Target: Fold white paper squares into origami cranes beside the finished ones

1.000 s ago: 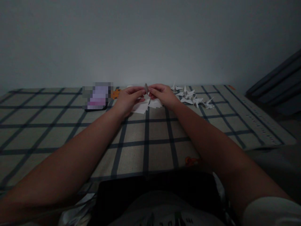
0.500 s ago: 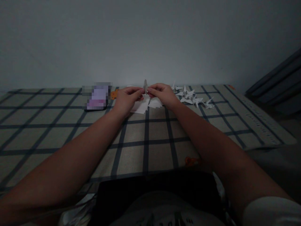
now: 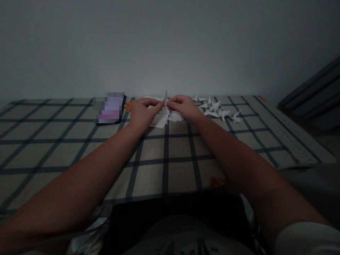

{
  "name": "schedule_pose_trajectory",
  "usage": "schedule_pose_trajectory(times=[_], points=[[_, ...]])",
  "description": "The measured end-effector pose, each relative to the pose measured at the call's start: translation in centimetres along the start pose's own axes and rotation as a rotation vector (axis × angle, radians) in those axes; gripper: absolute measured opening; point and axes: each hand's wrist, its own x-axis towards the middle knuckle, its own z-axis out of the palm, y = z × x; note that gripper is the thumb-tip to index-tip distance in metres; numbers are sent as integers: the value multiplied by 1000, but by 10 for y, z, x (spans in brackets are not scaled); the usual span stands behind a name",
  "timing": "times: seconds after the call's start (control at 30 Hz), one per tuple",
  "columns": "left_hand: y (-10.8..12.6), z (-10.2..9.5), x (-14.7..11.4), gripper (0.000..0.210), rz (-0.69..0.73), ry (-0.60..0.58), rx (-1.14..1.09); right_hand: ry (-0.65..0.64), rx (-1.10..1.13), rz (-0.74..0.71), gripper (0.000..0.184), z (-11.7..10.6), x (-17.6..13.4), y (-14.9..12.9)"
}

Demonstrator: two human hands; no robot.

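No wording can be read with certainty. Checked cloth [image 3: 159, 180]: dark lettering [image 3: 295, 145] in two lines along the right-hand border, too blurred to decipher. Shirt [image 3: 191, 230]: large dark characters [image 3: 200, 247] at the lower picture edge, cut off, illegible. Phone [image 3: 110, 109]: screen pixelated, content unreadable.

Small folded paper piece [image 3: 166, 95], pale, slim; narrow end upright, pinched between both hands' fingers [image 3: 160, 105].

Folded paper [image 3: 166, 96], lower end hidden, phone screen [image 3: 111, 107], pixelated, cloth lettering [image 3: 294, 143], too small to read, sleeve [image 3: 305, 239], cut by right edge
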Motion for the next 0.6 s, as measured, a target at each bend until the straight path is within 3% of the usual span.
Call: schedule_pose_trajectory(times=[0.2,0.37,0.6], points=[[5,-1,-2,17,60,25,79,14,-16,-38,15,2,3,5],[4,3,-2,15,41,4,1,6,100,-27,17,6,4,7],[-7,8,4,37,17,-46,-114,-51,72,-55,27,4,5,9]])
